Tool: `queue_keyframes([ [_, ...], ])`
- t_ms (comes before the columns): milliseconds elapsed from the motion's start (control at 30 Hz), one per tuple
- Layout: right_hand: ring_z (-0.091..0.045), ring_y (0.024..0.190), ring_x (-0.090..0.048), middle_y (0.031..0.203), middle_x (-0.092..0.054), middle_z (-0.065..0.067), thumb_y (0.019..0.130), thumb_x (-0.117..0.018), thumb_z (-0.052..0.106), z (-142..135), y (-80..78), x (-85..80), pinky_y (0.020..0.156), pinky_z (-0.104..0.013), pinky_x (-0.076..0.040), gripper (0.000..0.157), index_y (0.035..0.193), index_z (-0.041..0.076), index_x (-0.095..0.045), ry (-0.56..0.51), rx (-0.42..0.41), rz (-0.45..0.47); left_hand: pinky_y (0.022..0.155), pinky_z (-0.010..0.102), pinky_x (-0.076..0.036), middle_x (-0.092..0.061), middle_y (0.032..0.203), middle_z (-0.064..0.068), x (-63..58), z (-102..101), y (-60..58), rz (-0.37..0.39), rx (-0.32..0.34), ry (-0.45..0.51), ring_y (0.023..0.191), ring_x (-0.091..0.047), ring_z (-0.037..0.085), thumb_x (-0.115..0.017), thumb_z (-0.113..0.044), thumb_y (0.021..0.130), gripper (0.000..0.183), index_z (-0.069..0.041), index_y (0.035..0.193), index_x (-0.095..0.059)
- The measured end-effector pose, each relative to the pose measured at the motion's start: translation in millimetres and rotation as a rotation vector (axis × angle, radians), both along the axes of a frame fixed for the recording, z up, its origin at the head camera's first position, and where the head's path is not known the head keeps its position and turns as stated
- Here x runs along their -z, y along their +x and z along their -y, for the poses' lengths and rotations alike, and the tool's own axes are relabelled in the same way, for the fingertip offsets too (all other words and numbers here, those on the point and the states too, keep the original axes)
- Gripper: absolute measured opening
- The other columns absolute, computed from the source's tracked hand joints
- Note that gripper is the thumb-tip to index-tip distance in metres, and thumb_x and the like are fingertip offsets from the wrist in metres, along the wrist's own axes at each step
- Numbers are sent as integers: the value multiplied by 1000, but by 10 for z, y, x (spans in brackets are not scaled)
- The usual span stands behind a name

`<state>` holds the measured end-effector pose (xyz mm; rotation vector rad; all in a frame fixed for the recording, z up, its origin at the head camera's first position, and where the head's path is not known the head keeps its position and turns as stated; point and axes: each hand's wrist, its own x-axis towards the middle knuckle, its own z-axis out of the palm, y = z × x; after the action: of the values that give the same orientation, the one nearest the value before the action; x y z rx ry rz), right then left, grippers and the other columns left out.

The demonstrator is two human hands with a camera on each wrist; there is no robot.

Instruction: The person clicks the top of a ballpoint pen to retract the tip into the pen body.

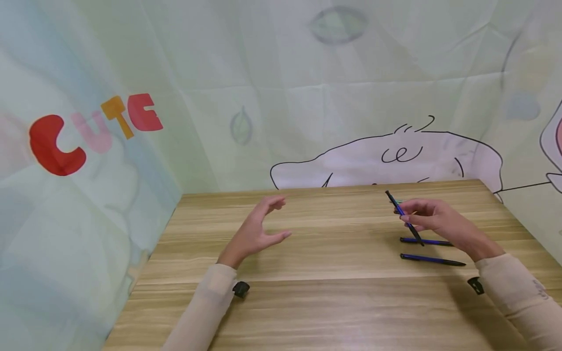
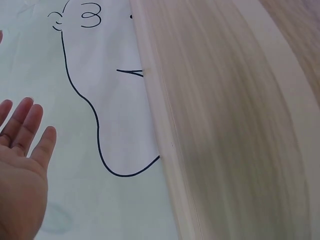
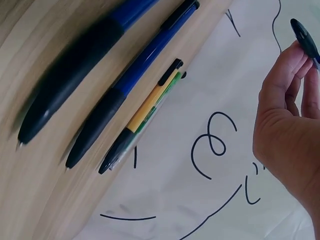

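Note:
My right hand (image 1: 439,219) pinches a blue pen with black ends (image 1: 395,203) above the right part of the table. That pen is tilted, and only its dark end (image 3: 300,34) shows in the right wrist view. Below the hand, two similar blue pens lie side by side, a nearer one (image 1: 432,260) and a farther one (image 1: 419,240) partly behind the hand. A yellow pen (image 3: 144,107) and a green pen (image 3: 167,92) lie beyond them, mostly hidden by the hand in the head view. My left hand (image 1: 254,231) hovers empty over the table's left side, thumb and fingers spread apart.
The wooden table (image 1: 307,302) ends at a back edge against a hanging printed cloth (image 1: 285,97) with a line drawing. Another cloth side with coloured letters (image 1: 57,146) stands at the left. A dark wrist device (image 1: 241,289) sits at the left cuff.

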<state>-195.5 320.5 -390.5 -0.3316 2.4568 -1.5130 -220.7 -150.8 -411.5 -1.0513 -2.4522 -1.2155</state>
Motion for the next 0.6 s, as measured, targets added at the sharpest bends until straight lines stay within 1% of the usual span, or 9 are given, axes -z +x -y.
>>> queue_keyframes([
  [100, -15, 103, -66, 122, -68, -11, 101, -65, 31, -47, -20, 14, 85, -33, -58, 45, 133, 2, -58, 30, 2, -5, 116, 40, -41, -53, 142, 1, 9, 54, 7, 3, -8, -2, 132, -50, 19, -86, -25, 83, 81, -17, 151, -41],
  [200, -15, 101, -66, 124, -67, -17, 100, -65, 33, -84, -37, 21, 84, -35, -58, 46, 134, 2, -59, 64, -4, -21, 115, 42, -41, -53, 142, 3, 5, 105, 17, 1, -17, -8, 132, -50, 20, -86, -24, 83, 82, -16, 151, -41],
  [333, -16, 97, -63, 121, -67, -15, 100, -66, 31, -121, -45, 11, 81, -36, -57, 44, 132, 1, -61, 78, -17, -44, 115, 44, -41, -53, 143, 4, -8, 157, 24, -9, -25, -14, 132, -50, 22, -86, -22, 83, 82, -15, 151, -41],
  [500, -15, 93, -64, 115, -68, -11, 100, -66, 23, -154, -53, 4, 78, -32, -56, 33, 126, 3, -66, 60, -42, -79, 116, 43, -41, -53, 143, 4, -11, 195, 37, -11, -25, -6, 132, -50, 23, -86, -22, 83, 80, -14, 150, -42],
  [600, -14, 92, -64, 114, -69, -11, 100, -67, 21, -165, -61, 1, 78, -29, -55, 29, 124, 5, -68, 67, -54, -102, 116, 43, -40, -53, 142, 5, -4, 213, 40, -11, -21, 3, 132, -50, 23, -86, -21, 83, 79, -13, 149, -43],
])
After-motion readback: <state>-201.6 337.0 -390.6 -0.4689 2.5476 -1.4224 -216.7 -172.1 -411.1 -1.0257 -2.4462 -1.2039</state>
